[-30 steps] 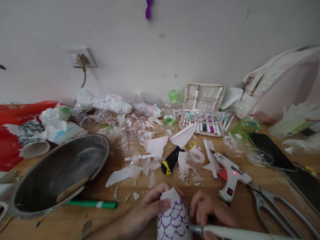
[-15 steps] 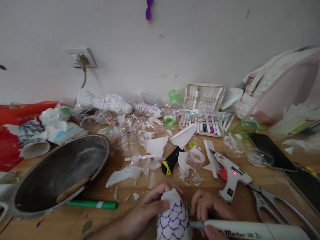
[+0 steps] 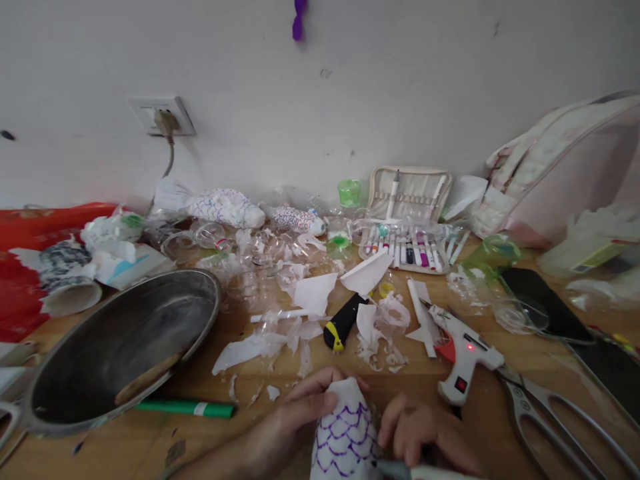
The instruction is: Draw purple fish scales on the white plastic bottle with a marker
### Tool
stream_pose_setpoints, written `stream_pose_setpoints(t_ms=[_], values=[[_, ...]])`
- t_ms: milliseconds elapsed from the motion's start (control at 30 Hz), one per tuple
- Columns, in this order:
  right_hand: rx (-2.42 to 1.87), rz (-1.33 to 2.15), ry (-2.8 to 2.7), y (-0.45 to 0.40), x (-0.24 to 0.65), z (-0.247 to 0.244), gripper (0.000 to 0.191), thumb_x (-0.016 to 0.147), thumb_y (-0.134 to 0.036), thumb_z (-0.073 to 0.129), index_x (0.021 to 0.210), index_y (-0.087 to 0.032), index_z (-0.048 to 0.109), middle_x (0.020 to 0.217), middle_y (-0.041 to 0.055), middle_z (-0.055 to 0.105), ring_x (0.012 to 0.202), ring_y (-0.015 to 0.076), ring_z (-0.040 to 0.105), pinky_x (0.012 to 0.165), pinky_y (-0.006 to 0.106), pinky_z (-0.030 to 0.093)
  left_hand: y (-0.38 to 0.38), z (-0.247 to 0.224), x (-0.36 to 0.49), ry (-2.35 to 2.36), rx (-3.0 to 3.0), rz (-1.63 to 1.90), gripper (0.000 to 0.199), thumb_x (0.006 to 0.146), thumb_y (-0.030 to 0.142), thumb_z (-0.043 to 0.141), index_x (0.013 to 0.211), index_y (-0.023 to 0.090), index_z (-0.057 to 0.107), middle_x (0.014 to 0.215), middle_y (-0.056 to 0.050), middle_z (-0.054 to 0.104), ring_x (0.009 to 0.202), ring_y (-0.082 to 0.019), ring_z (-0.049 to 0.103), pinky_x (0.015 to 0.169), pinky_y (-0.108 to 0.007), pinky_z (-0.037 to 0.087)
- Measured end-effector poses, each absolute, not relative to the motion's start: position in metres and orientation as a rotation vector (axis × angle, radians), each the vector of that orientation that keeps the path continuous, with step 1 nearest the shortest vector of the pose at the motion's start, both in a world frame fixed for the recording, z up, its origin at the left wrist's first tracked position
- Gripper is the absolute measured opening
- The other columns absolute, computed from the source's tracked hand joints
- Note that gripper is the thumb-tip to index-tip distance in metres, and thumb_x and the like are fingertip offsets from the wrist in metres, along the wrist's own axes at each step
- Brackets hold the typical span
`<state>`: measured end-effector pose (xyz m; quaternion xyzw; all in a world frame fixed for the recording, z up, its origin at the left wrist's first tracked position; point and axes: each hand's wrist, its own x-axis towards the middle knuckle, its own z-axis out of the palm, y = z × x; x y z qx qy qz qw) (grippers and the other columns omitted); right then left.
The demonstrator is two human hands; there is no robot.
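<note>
A white fish-shaped body (image 3: 345, 433) covered in purple scale outlines stands at the bottom middle, its lower end cut off by the view. My left hand (image 3: 305, 413) grips it from the left, thumb on the near side and fingers behind. In my right hand (image 3: 425, 430) is a marker (image 3: 430, 472), its grey tip end at the right edge of the scales. Most of the marker's barrel lies below the picture. Beyond the hands lie a black and yellow utility knife (image 3: 344, 323) and torn white paper scraps (image 3: 315, 293).
A dark metal basin (image 3: 125, 347) is at left, with a green tube (image 3: 193, 408) beside it. To the right are a lit glue gun (image 3: 470, 360) and scissors (image 3: 540, 413). Patterned fish (image 3: 225, 207), plastic scraps and a marker case (image 3: 405, 250) stand by the wall.
The marker and my right hand have dropped lower, so less of the barrel shows. The fish body has tilted slightly and shifted a little left, still in my left hand.
</note>
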<state>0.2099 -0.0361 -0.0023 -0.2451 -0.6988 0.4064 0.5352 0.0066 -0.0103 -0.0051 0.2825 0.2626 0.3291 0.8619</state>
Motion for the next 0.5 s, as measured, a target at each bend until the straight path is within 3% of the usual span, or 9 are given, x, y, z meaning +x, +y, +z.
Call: stream_pose_setpoints(t_ms=[167, 500], values=[[-0.47, 1.028, -1.885, -0.029, 0.218, -0.01, 0.019, 0.092, -0.039, 0.049, 0.089, -0.022, 0.058, 0.069, 0.0037, 0.06, 0.069, 0.0178, 0.064, 0.059, 0.024, 0.053, -0.009, -0.003, 0.005, 0.607, 0.697, 0.647, 0.027, 0.074, 0.038, 0.069, 0.09, 0.017, 0.066, 0.088, -0.004, 0.066, 0.082, -0.016, 0.059, 0.075, -0.026, 0.041], [-0.551, 0.869, -1.877, -0.032, 0.205, -0.004, 0.022, 0.093, -0.04, 0.048, 0.085, -0.022, 0.057, 0.065, 0.002, 0.059, 0.063, 0.0151, 0.061, 0.054, 0.021, 0.051, -0.011, -0.002, 0.005, 0.632, 0.686, 0.646, 0.024, 0.073, 0.038, 0.071, 0.087, 0.019, 0.067, 0.088, -0.001, 0.065, 0.077, -0.012, 0.057, 0.071, -0.023, 0.04]])
